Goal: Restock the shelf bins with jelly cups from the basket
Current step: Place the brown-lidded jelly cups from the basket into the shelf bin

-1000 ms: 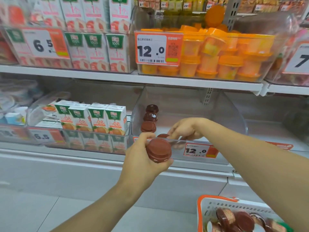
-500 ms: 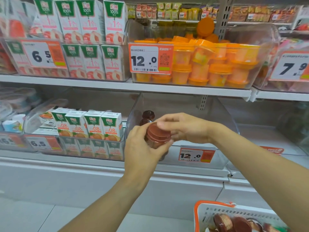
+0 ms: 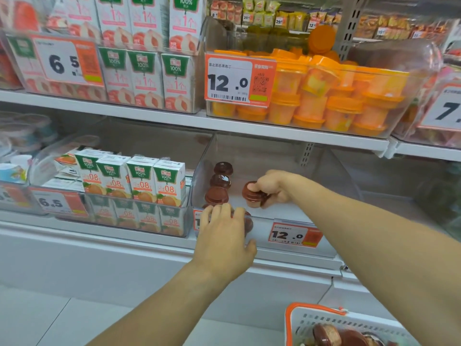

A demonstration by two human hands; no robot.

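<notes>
Half a second on, both hands have parted and reached into the clear lower shelf bin [image 3: 274, 156]: the right hand [image 3: 273, 187] now grips a brown jelly cup [image 3: 252, 194] inside it, while the left hand [image 3: 224, 236] has dropped to the bin's front lip. Its fingers curl over another brown cup [image 3: 248, 224] there, though the knuckles hide whether it truly holds it. A row of three brown cups [image 3: 219, 182] runs front to back along the bin's left wall. The gripped cup sits upright just right of that row, low over the bin floor, with open space to its right. That gap, nearer the right hand, looks the likely landing spot. Orange cups [image 3: 336, 103] fill the bin above; the supply basket [image 3: 334, 320] waits at lower right.
</notes>
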